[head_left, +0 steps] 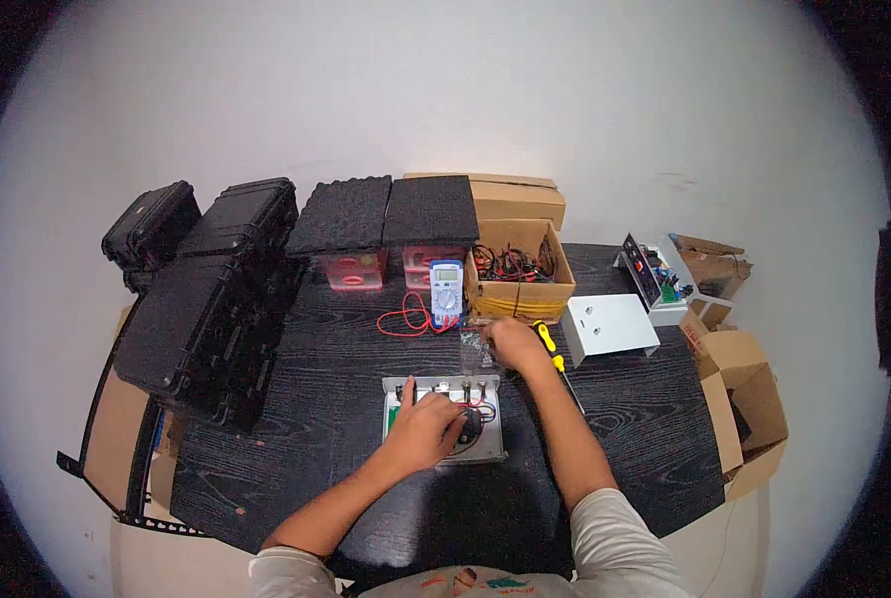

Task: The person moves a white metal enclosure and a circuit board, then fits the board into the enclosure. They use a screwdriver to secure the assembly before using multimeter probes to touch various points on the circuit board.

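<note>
An open metal chassis [493, 439] with wires, a green board and a round dark part lies at the table's front. My left hand [428, 429] rests over it, thumb toward its back panel and the other fingers bent by the dark part; what they hold, if anything, is hidden. Beyond the chassis, my right hand [515, 345] has its fingers bent together at a clear bag of small metal parts [473, 349]; whether a part is between the fingertips is too small to tell. A yellow-handled screwdriver [559, 363] lies right of that hand.
A blue-edged multimeter [447, 295] with red leads stands before red bins [354, 271]. Behind my right hand is a cardboard box of cables [521, 299]. A white metal cover [611, 327] and an open circuit unit [655, 279] sit right. Black cases [194, 329] fill the left.
</note>
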`<state>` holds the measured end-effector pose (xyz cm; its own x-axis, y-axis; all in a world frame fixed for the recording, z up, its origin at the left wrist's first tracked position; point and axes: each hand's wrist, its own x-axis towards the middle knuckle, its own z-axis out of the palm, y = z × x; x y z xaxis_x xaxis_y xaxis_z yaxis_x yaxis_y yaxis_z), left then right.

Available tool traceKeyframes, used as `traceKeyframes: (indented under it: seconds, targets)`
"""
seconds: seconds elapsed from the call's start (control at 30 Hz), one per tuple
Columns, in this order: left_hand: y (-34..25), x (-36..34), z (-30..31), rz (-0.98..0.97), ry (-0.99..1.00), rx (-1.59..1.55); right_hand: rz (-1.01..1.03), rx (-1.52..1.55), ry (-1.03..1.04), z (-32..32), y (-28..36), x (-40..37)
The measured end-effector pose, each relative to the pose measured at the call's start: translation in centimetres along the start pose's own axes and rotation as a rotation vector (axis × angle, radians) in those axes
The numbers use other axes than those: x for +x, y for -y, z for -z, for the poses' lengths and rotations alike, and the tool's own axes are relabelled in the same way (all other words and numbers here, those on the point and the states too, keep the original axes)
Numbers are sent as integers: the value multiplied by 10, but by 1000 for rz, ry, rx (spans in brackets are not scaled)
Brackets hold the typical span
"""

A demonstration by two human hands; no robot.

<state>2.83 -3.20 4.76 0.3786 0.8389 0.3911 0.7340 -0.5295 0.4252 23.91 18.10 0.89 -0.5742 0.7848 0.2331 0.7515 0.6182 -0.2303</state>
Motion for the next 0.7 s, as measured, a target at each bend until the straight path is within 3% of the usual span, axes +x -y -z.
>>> traceKeyframes:
  seconds: [0.1, 0.2, 0.4, 0.7]
  targets:
    - [-1, 0, 1, 0, 4, 2, -84, -36, 90, 22, 17, 2]
    - [0, 1, 0, 11, 22, 11, -188, -46, -5, 9, 19, 9]
    - [-4, 1, 2, 35, 21, 3, -186, -135, -51, 13, 27, 9]
    - [-4, 2, 3, 53, 53, 4, -193, -139, 61, 17, 29, 13]
